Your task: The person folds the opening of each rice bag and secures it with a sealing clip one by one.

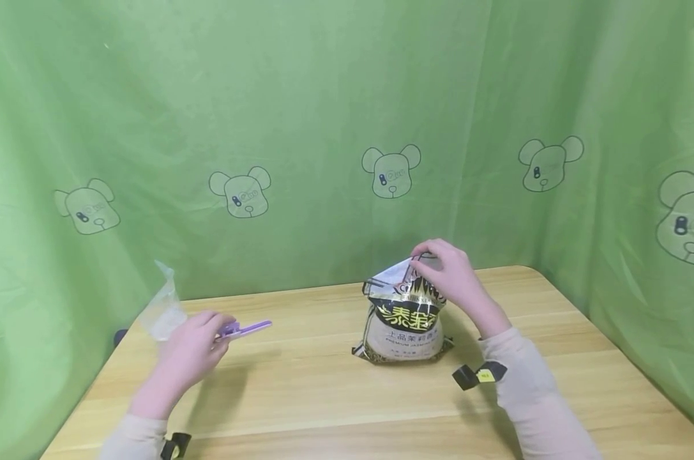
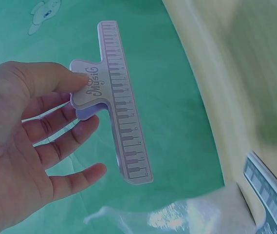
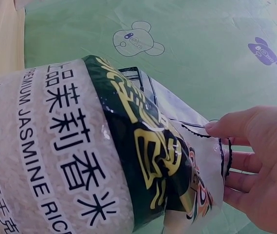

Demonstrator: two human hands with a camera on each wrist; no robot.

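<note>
A bag of jasmine rice [image 1: 403,319] stands upright on the wooden table [image 1: 324,390], its black and gold top open. My right hand [image 1: 447,271] pinches the bag's clear top edge [image 3: 211,141] between thumb and fingers. My left hand [image 1: 194,348] hovers above the table's left side and pinches a purple bag clip [image 1: 246,329] printed with piano keys [image 2: 121,105], thumb on its handle and fingers under it. The clip's long bar points toward the rice bag.
A clear plastic bag [image 1: 164,306] stands at the table's far left behind my left hand. Green cloth printed with bears [image 1: 391,171] hangs behind and at both sides. Black wrist straps [image 1: 479,375] show on both sleeves.
</note>
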